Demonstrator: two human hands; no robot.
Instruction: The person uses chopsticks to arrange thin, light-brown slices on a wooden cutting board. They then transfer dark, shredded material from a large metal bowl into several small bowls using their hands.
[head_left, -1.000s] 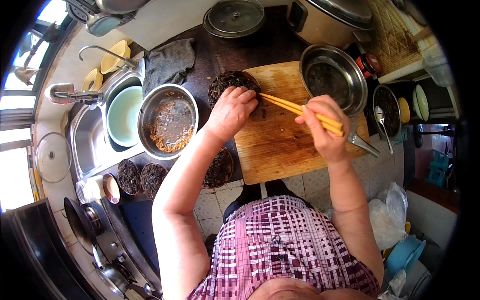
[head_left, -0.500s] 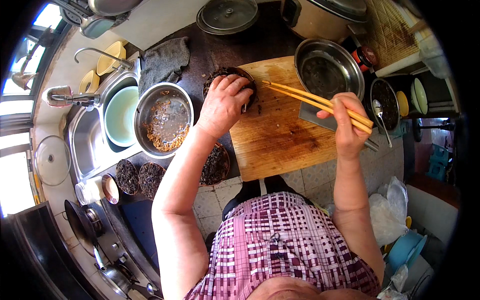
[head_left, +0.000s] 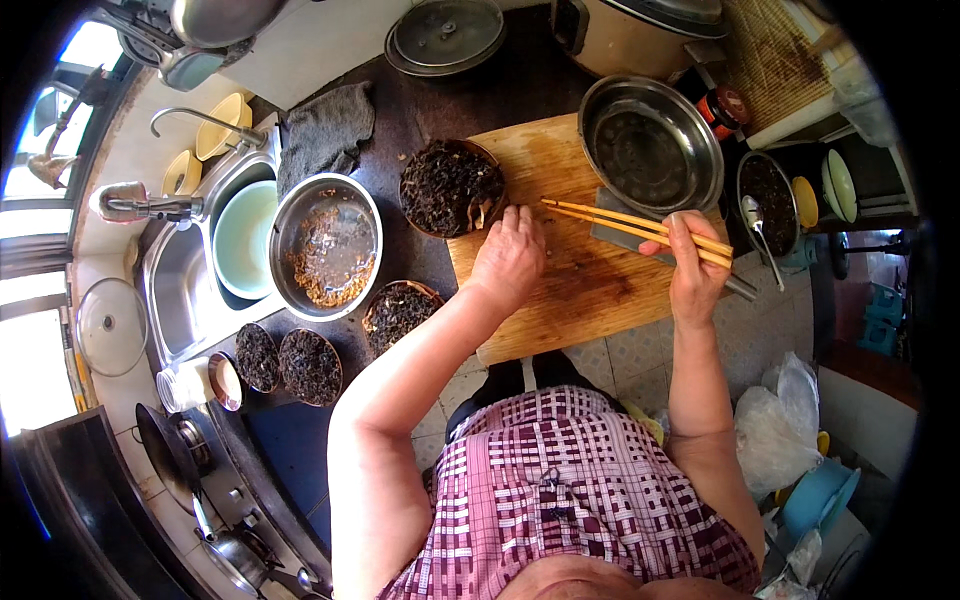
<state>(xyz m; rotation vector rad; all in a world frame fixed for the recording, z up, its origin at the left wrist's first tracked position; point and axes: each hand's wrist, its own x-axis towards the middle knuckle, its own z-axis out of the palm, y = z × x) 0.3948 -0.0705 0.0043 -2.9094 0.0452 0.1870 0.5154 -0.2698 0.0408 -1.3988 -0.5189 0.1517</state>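
Observation:
My right hand (head_left: 690, 270) is closed round a pair of long wooden chopsticks (head_left: 630, 222), whose tips point left over the wooden cutting board (head_left: 590, 300). With its fingers bent down and close together, my left hand (head_left: 507, 258) is at the board's left part; whatever is under the fingertips is hidden. Just beyond it stands a round bowl heaped with dark, shredded food (head_left: 450, 185), partly over the board's edge. A cleaver (head_left: 625, 236) with a grey blade lies on the board beneath the chopsticks. An empty-looking steel basin (head_left: 650, 145) rests at the board's far right.
Left of the board, a steel pan (head_left: 325, 215) holds brownish crumbs. Several more filled bowls (head_left: 310, 365) line the counter's near edge. Farther left is a sink (head_left: 170, 290) with a pale green basin (head_left: 245, 240). A spoon (head_left: 760, 228) leans in a dark-filled bowl at right.
My left hand has come off the dark food in the bowl and moved right and nearer, down to the board. The right hand still holds the chopsticks, slightly lower.

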